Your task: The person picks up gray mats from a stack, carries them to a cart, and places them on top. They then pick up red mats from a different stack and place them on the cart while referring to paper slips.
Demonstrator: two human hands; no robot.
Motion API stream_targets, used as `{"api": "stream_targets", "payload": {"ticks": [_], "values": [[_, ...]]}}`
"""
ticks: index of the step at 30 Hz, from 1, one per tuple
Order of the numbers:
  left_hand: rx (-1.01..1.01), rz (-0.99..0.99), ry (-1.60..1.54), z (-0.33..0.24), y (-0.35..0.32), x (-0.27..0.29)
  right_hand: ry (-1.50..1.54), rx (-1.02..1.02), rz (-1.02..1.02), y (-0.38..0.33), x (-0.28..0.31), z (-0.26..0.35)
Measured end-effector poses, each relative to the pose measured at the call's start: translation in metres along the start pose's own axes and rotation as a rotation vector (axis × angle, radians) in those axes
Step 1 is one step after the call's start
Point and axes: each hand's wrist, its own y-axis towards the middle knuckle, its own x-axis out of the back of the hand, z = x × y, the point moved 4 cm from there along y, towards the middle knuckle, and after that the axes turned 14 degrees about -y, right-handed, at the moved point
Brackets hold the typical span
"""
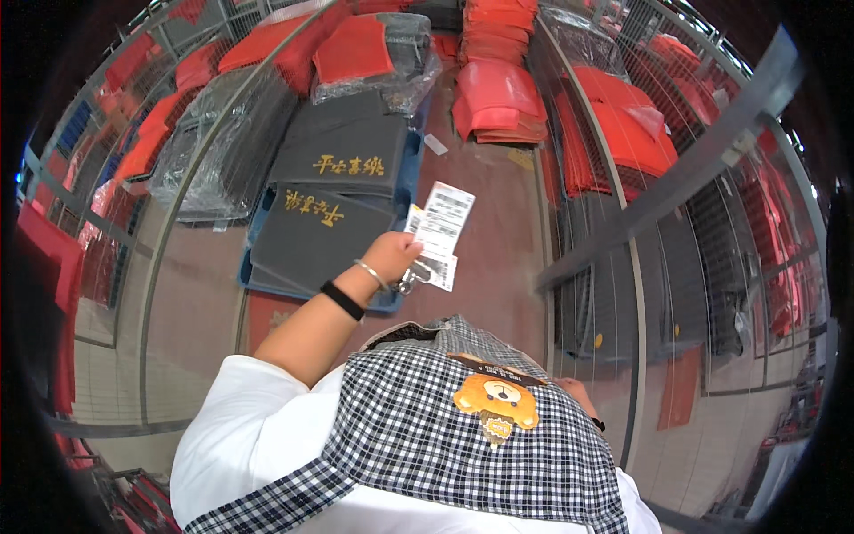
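My left hand (393, 256) reaches forward, thumb and fingers closed on several white printed label slips (445, 216). A small shiny metal piece (408, 283) hangs just below the fingers; its kind is hard to make out. Under and left of this hand lie stacks of dark grey mats with gold lettering, a nearer mat (316, 238) and a farther mat (342, 142), on a blue pallet (389, 301). Only a bit of my right hand (576, 392) shows at the right edge of my checked apron; its fingers are hidden.
Wire mesh panels with metal frames (635, 294) run along both sides, and a slanted grey post (658, 182) crosses at right. Red mats (498, 98) are stacked ahead. Plastic-wrapped grey mats (209, 142) stand left; more grey mats (598, 267) stand behind the right mesh.
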Motion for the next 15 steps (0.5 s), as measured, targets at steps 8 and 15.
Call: {"api": "stream_targets", "payload": {"ticks": [8, 15], "values": [[0.135, 0.137, 0.374, 0.168, -0.035, -0.02, -0.422, 0.69, -0.047, 0.021, 0.018, -0.019], [0.716, 0.507, 0.869, 0.261, -0.188, 0.057, -0.03, 0.208, -0.119, 0.102, 0.041, 0.015]]}}
